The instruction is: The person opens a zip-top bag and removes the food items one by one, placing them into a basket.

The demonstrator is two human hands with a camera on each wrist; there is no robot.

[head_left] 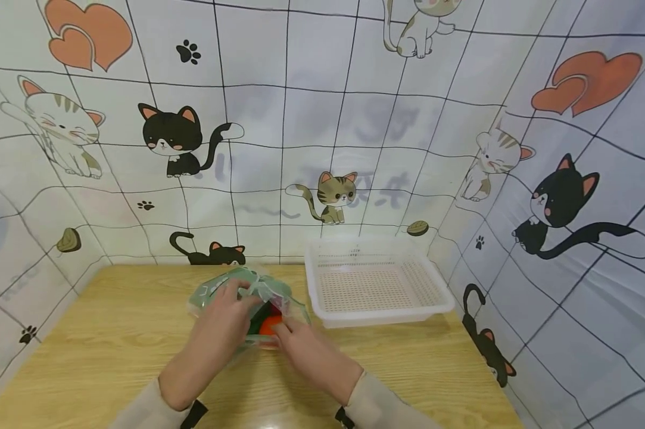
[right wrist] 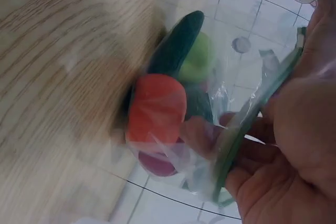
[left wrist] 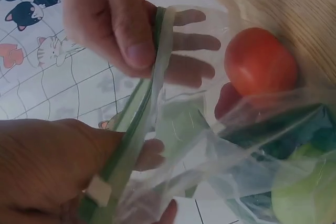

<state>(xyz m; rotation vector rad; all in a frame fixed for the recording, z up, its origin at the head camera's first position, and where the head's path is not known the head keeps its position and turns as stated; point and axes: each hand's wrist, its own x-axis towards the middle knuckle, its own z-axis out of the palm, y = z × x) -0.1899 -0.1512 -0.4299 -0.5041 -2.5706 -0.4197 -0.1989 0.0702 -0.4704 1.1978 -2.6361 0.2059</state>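
Both hands are at the mouth of a clear zip bag [head_left: 206, 293] with a green printed back and a green zip edge. On the left side my left hand [head_left: 220, 322] grips the edge, near a small pale slider [left wrist: 98, 190]. My right hand [head_left: 317, 357] pinches the other part of the edge, its thumb outside and several fingers inside the plastic. Within the bag lie a red tomato [left wrist: 260, 62], a dark green cucumber [right wrist: 178, 43], a light green round thing [right wrist: 197, 60] and a purple thing [right wrist: 156, 165], partly hidden behind the tomato.
A white plastic basket [head_left: 386, 316] with a perforated bottom stands right of the bag, at the back of the wooden table [head_left: 86, 345]. Cloth walls [head_left: 258, 119] printed with cats and grid lines rise behind the table and at both sides.
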